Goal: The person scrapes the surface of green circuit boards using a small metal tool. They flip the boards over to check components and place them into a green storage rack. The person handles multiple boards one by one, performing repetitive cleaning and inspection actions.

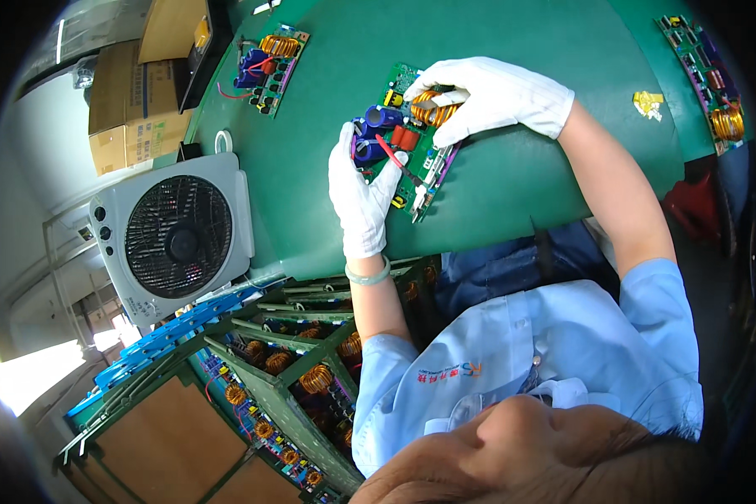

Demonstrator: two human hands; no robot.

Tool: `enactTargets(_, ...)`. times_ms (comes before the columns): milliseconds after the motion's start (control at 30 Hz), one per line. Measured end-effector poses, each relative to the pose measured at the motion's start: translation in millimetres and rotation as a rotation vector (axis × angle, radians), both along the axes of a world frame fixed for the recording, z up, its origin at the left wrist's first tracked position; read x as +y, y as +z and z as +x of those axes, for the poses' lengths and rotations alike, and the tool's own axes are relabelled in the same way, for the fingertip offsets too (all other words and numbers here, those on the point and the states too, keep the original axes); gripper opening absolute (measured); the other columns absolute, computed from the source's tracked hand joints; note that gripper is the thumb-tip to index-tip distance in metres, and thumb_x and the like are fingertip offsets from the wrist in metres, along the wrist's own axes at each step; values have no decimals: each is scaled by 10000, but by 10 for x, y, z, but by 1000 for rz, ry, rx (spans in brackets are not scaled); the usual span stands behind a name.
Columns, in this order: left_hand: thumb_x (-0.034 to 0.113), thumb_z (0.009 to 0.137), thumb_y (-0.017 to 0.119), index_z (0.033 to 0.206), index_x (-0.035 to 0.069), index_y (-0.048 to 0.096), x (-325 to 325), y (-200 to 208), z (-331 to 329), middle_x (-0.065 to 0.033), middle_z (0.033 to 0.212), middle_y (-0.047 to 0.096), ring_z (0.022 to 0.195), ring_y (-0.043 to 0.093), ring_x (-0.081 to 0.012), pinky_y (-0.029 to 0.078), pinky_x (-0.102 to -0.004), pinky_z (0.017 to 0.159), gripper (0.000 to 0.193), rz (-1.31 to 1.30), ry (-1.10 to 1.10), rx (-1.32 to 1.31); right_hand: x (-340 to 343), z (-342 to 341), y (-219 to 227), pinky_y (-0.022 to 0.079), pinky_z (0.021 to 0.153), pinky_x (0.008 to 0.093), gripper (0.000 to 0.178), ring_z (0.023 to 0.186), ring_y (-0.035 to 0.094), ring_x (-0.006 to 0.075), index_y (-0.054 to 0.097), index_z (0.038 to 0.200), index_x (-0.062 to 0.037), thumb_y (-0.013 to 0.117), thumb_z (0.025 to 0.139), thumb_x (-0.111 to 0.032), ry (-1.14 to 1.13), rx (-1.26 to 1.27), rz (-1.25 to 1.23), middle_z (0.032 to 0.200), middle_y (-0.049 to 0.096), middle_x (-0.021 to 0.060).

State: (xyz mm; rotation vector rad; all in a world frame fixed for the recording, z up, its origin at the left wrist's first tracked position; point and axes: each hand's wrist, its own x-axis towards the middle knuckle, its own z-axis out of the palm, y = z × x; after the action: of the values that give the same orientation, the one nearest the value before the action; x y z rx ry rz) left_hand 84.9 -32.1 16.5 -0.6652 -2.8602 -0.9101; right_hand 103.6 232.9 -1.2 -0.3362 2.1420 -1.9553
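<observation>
A green circuit board [433, 164] lies tilted on the green table, carrying blue capacitors [380, 117], red parts [405, 137], a copper-wound coil [433, 112] and a red wire [386, 149]. My left hand [359, 193], in a white glove, is closed round the board's left side, its thumb and fingers on either side of the lower blue capacitors. Also white-gloved, my right hand [497, 99] reaches over the far right part of the board. Its thumb and fingers close about the copper coil, and some fingertips are hidden behind it.
Similar boards lie at the far left [269, 67] and far right [707, 80] of the green table [554, 185]. Crumpled yellow tape [648, 104] sits at the right. Left stand a grey box fan [181, 239] and cardboard boxes [134, 109]. Below, green racks [290, 412] hold several boards.
</observation>
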Motion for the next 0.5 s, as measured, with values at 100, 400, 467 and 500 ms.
enactTargets(100,103,890,650,1400,-15,480,-97,164,-24,-171,1311,591,1096,620,-257,481,-347,963,551,125,-78,-149,-10,10,1,491,982,329,627,1133,608,226,605,1268,-40,848,719,-219,-4,64,14,1199,626,107)
enactTargets(400,306,697,881,1491,35,347,-221,-76,19,-207,1531,360,1424,353,-360,295,-477,1161,994,130,-194,-58,32,-12,-223,532,785,279,668,884,640,165,581,1309,-37,821,696,-149,-14,236,76,1154,653,119)
enactTargets(467,270,689,902,1465,36,390,-260,-161,-27,-176,1510,398,1424,353,-336,301,-467,1160,959,210,-197,-79,27,-34,-267,534,817,297,693,933,648,197,573,1319,-39,821,679,-137,4,269,71,1174,649,130)
enactTargets(500,242,699,889,1462,40,397,-274,-195,-45,-183,1503,410,1404,381,-326,317,-457,1151,930,170,-202,-27,26,-45,-283,535,833,305,706,958,651,213,570,1324,-40,820,670,-131,14,288,69,1184,647,136)
